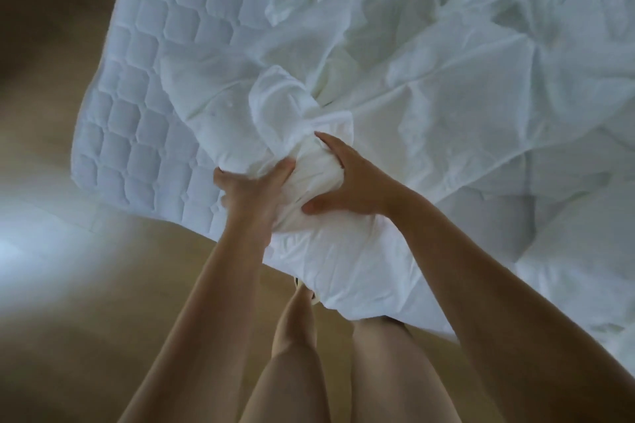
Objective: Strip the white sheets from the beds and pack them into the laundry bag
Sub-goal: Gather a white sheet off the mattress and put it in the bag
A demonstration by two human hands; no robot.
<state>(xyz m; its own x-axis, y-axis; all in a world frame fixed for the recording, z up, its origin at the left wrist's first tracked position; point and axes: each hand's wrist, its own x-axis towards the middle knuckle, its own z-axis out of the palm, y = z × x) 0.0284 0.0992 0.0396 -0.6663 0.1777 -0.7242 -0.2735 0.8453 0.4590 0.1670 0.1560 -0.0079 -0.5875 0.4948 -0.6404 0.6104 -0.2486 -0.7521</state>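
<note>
Head view, step: stripping. The sheet is partly off, and the quilted mattress lies bare in the upper left of the frame.
Sheet: mostly crumpled across the bed in the centre and right, with 1 bunch gathered at the near edge, mid-frame.
Left hand: curled round the bunch from the left, thumb on top, gripping cloth.
Right hand: wrapped over the bunch from the right, fingers on top and thumb below, also gripping.
Next move: likely hauling more cloth into the bunch; that calls for a firm pull toward the body with both hands.
Bag: not in view.
Around: tan floor left and below; the person's legs at bottom centre, close against the bed.
In the way: the far corners may be tucked in, though I cannot tell; loose cloth hangs over the near edge by the legs.
</note>
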